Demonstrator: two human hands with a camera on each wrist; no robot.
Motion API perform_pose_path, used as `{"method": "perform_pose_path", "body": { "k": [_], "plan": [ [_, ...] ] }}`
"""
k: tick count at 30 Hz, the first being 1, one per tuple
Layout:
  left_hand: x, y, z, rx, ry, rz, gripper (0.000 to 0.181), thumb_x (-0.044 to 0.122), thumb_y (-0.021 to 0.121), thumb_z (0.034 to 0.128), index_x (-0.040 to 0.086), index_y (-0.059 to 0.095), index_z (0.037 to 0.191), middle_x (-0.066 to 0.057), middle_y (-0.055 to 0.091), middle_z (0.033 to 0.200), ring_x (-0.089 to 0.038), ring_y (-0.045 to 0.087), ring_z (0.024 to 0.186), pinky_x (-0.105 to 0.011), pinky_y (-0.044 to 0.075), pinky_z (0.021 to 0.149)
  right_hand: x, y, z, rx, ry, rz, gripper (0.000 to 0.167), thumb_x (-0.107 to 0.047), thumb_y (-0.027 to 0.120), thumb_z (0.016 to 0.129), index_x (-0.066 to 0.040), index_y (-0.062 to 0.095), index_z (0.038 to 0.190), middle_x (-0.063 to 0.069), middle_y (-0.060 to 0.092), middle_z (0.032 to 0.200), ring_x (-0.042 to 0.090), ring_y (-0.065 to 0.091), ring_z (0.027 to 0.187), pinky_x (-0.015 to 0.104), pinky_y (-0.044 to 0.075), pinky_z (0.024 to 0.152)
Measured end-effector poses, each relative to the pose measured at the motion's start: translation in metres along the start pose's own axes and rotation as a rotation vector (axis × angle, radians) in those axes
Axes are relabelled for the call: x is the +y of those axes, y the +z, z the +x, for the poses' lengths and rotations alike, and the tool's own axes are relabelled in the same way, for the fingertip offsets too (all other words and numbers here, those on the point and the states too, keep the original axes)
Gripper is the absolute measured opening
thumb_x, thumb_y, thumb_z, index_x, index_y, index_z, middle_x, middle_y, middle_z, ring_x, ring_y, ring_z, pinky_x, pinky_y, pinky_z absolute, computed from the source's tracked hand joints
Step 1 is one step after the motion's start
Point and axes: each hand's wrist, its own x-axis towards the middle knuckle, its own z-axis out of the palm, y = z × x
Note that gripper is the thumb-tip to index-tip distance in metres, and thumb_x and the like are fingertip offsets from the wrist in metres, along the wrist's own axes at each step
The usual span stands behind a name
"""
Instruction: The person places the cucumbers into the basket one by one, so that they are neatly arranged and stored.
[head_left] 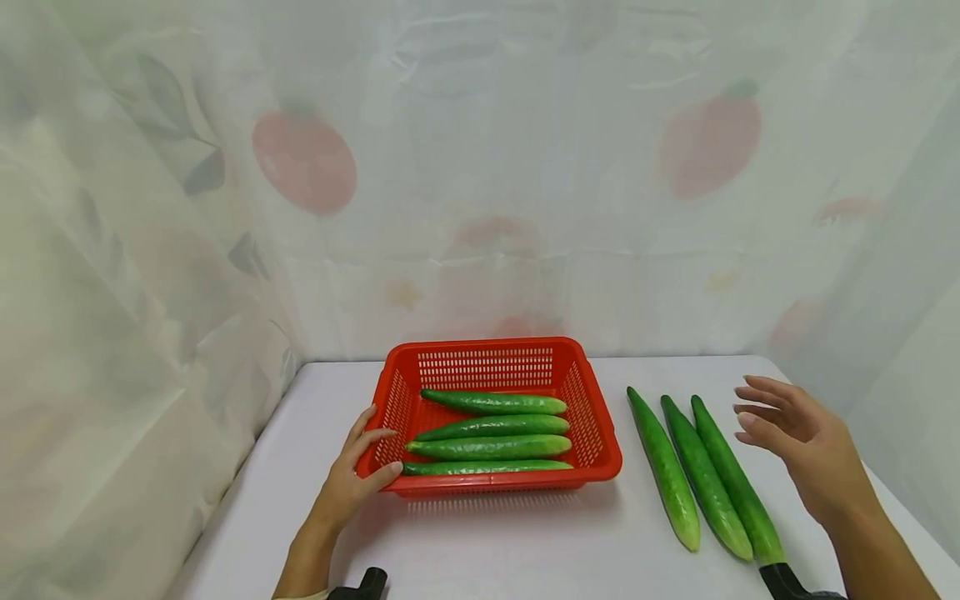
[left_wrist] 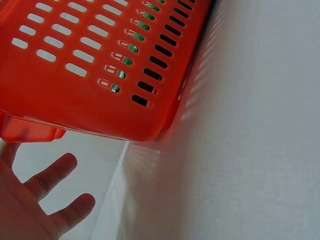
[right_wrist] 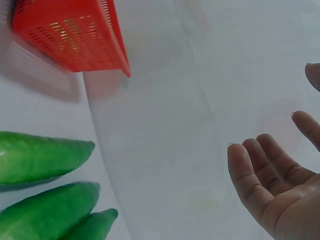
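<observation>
A red plastic basket [head_left: 495, 481] stands on the table with several cucumbers [head_left: 489, 447] lying crosswise in it. My left hand [head_left: 347, 482] holds its left rim near the front corner, thumb and a finger over the edge. In the left wrist view, two fingers [left_wrist: 52, 176] of that hand stretch out below the basket's lip, apart from its wall. Three more cucumbers [head_left: 703, 477] lie side by side to the right of the basket. Beyond them my right hand [head_left: 813, 450] hovers with loosely bent fingers and nothing in it.
A white-covered table [head_left: 480, 550] carries everything, its back edge close to a pale patterned curtain [head_left: 495, 208]. Another curtain [head_left: 112, 333] hangs along the left side. Black strap pieces [head_left: 783, 579] show near both wrists.
</observation>
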Motion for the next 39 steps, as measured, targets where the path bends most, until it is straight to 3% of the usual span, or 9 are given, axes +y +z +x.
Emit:
{"method": "perform_pose_path", "body": {
  "k": [8, 13, 19, 23, 25, 30, 39],
  "plan": [
    [0.003, 0.000, 0.000, -0.001, -0.010, 0.003, 0.043, 0.022, 0.070, 0.0854, 0.007, 0.059, 0.124, -0.003, 0.018, 0.157, -0.035, 0.023, 0.136, -0.057, 0.037, 0.094, 0.019, -0.007, -0.018, 0.084, 0.112, -0.091, 0.049, 0.005, 0.057, 0.094, -0.007, 0.047, 0.140, -0.004, 0.060, 0.123, 0.005, 0.058, 0.108, 0.020, 0.051, 0.076],
    [0.002, 0.001, 0.000, 0.000, -0.005, 0.013, 0.043, 0.022, 0.070, 0.0857, 0.007, 0.059, 0.124, -0.002, 0.018, 0.157, -0.035, 0.024, 0.136, -0.057, 0.038, 0.094, 0.032, -0.010, -0.029, 0.136, 0.155, -0.118, 0.048, 0.001, 0.059, 0.094, -0.008, 0.049, 0.139, -0.009, 0.061, 0.119, 0.001, 0.059, 0.104, 0.017, 0.049, 0.077],
    [0.004, 0.002, 0.000, 0.000, -0.002, 0.024, 0.043, 0.022, 0.071, 0.0850, 0.009, 0.059, 0.125, -0.002, 0.019, 0.157, -0.035, 0.027, 0.135, -0.048, 0.043, 0.091, 0.051, -0.018, -0.048, 0.227, 0.246, -0.159, 0.049, -0.007, 0.063, 0.094, -0.012, 0.049, 0.140, -0.014, 0.061, 0.114, -0.005, 0.058, 0.101, 0.011, 0.046, 0.076],
    [0.006, 0.001, -0.001, 0.003, 0.003, 0.023, 0.044, 0.019, 0.071, 0.0846, 0.010, 0.059, 0.126, -0.004, 0.019, 0.157, -0.036, 0.027, 0.134, -0.043, 0.044, 0.090, 0.061, -0.023, -0.057, 0.231, 0.281, -0.183, 0.050, -0.010, 0.063, 0.095, -0.015, 0.047, 0.142, -0.016, 0.060, 0.115, -0.007, 0.055, 0.102, 0.008, 0.041, 0.078],
    [0.007, 0.000, -0.002, 0.004, 0.006, 0.025, 0.044, 0.018, 0.071, 0.0845, 0.009, 0.059, 0.125, -0.005, 0.019, 0.157, -0.037, 0.027, 0.134, -0.043, 0.044, 0.090, 0.065, -0.022, -0.060, 0.235, 0.292, -0.179, 0.050, -0.010, 0.063, 0.095, -0.015, 0.047, 0.142, -0.017, 0.060, 0.114, -0.008, 0.055, 0.102, 0.007, 0.040, 0.078],
    [0.007, 0.000, -0.002, 0.005, 0.003, 0.016, 0.042, 0.019, 0.071, 0.0852, 0.008, 0.059, 0.124, -0.004, 0.019, 0.157, -0.036, 0.026, 0.135, -0.047, 0.043, 0.091, 0.074, -0.020, -0.063, 0.255, 0.367, -0.288, 0.052, -0.019, 0.064, 0.095, -0.017, 0.045, 0.143, -0.022, 0.056, 0.112, -0.011, 0.053, 0.099, 0.008, 0.042, 0.075],
    [0.003, 0.001, -0.001, 0.009, 0.020, 0.012, 0.042, 0.021, 0.070, 0.0858, 0.006, 0.059, 0.124, -0.003, 0.019, 0.157, -0.035, 0.025, 0.136, -0.058, 0.037, 0.094, 0.086, -0.019, -0.069, 0.261, 0.479, -0.472, 0.063, -0.038, 0.062, 0.094, -0.015, 0.038, 0.148, -0.016, 0.054, 0.117, -0.015, 0.045, 0.096, 0.007, 0.041, 0.070]
  ]
}}
